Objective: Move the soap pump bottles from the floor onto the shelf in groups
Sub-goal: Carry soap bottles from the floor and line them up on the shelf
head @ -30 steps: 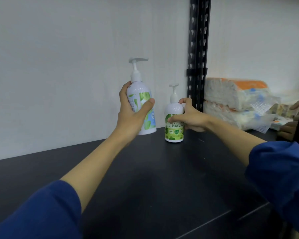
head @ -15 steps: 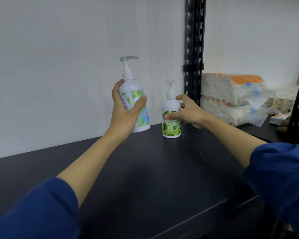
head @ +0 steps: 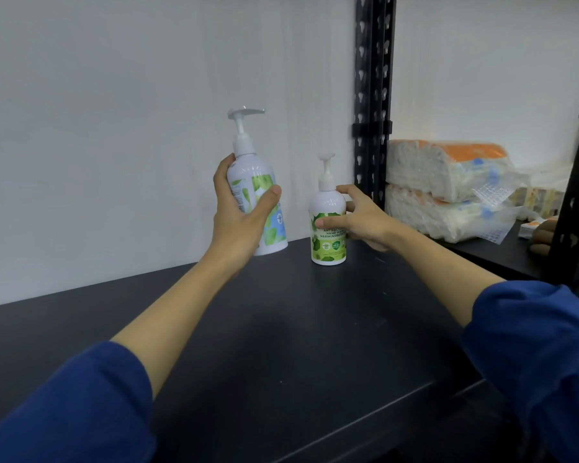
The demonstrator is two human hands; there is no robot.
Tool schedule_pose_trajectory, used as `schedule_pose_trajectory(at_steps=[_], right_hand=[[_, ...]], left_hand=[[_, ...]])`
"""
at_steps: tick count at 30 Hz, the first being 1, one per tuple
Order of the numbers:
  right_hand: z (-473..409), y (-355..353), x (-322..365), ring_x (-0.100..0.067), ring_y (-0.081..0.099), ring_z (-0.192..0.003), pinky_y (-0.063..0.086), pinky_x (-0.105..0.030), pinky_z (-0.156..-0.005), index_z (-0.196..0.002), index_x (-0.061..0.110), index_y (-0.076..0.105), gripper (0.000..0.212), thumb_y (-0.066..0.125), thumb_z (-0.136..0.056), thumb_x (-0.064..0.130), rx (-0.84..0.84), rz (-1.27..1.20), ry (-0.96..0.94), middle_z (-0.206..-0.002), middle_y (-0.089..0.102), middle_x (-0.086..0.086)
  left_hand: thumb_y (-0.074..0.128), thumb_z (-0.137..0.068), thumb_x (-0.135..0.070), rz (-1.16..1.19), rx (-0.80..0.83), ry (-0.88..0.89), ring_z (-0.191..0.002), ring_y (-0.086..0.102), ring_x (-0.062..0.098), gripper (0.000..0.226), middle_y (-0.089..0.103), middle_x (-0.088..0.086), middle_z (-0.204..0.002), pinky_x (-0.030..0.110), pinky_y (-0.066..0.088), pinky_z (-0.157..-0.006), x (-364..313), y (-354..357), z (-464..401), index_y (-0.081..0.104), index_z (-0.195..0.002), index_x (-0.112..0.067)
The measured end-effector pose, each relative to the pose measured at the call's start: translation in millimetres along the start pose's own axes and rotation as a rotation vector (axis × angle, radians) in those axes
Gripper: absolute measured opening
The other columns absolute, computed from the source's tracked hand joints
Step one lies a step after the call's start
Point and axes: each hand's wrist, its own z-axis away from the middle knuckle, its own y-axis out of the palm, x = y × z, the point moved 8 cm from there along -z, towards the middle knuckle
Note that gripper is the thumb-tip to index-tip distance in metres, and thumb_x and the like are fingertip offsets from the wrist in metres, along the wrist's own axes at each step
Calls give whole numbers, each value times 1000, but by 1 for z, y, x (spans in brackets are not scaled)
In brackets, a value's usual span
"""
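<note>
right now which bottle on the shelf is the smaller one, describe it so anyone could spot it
Find the black slotted upright at the back of the dark shelf. Just left of its foot stands the smaller pump bottle, upright on the shelf, with the right hand around it. Unlike the taller bottle gripped by the left hand, it is shorter with an all-green label.

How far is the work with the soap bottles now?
Done: the smaller green-label bottle stands upright on the dark shelf, the right hand loosely around it. In hand: the left hand grips the taller bottle, tilted near the wall. Left: setting it down; the floor is out of view.
</note>
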Motion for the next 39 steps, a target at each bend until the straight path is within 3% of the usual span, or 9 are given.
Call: schedule_pose_trajectory(at_steps=[4, 7, 9, 12, 18, 23, 27, 34, 39], right_hand=[[11, 2, 1, -20, 59, -104, 48, -35, -90, -140, 16, 31, 77, 75, -77, 9, 19, 87, 36, -127, 54, -10], [34, -7, -1, -22, 50, -122, 41, -32, -100, -145, 11, 28, 83, 75, -78, 27, 27, 454, 102, -140, 46, -7], [66, -13, 0, -20, 49, -124, 39, -29, -101, -142, 13, 39, 73, 69, -81, 40, 52, 715, 106, -139, 49, -5], [125, -9, -6, -16, 50, -123, 38, -27, -103, -134, 20, 50, 54, 57, -88, 48, 139, 897, 91, -135, 54, 0], [170, -8, -14, -11, 22, -143, 26, -35, -114, -142, 31, 38, 51, 37, -95, 52, 95, 933, 74, -153, 29, 11], [170, -9, -16, -10, 18, -144, 25, -34, -111, -143, 34, 35, 50, 34, -96, 53, 70, 962, 68, -154, 25, 14], [170, -9, -15, -9, 17, -144, 24, -33, -110, -143, 34, 35, 50, 34, -96, 53, 75, 955, 68, -154, 24, 15], [170, -8, -16, -9, 17, -144, 23, -33, -111, -143, 34, 34, 51, 32, -96, 53, 103, 957, 67, -155, 23, 14], [170, -6, -19, -9, 10, -146, 17, -34, -115, -147, 35, 28, 53, 28, -97, 54, 148, 993, 77, -157, 15, 14]], left_hand=[[63, -89, -19, -17, 2, -8, -86, 61, 4, 62, 53, -16, -99, 31, 56, -81, 3, 3, 3, 25, -137, -31], [64, -89, -19, -21, 23, -20, -88, 61, 6, 58, 53, -16, -100, 34, 55, -84, 7, 9, 6, 27, -132, -32], [64, -89, -18, -25, 48, -30, -89, 61, 9, 56, 52, -15, -101, 34, 55, -84, 12, 14, 7, 27, -127, -34], [65, -89, -16, -35, 83, -49, -89, 61, 12, 56, 53, -11, -101, 32, 55, -81, 20, 22, 8, 25, -122, -36], [64, -89, -16, -45, 99, -150, -83, 61, 10, 57, 54, -6, -101, 26, 53, -72, 40, 29, 3, 22, -120, -38], [62, -90, -14, -55, 144, -218, -78, 61, 6, 56, 54, -6, -99, 19, 53, -56, 52, 32, -1, 21, -121, -37], [62, -89, -14, -88, 199, -259, -78, 63, 7, 57, 56, -8, -96, 22, 54, -54, 64, 31, -1, 21, -120, -37], [65, -87, -10, -67, 261, -321, -92, 65, 19, 62, 60, -4, -103, 41, 56, -75, 73, 30, -2, 22, -124, -36], [70, -83, -13, -112, 294, -354, -96, 65, 15, 68, 59, -2, -111, 32, 56, -72, 68, 25, -1, 28, -133, -34]])
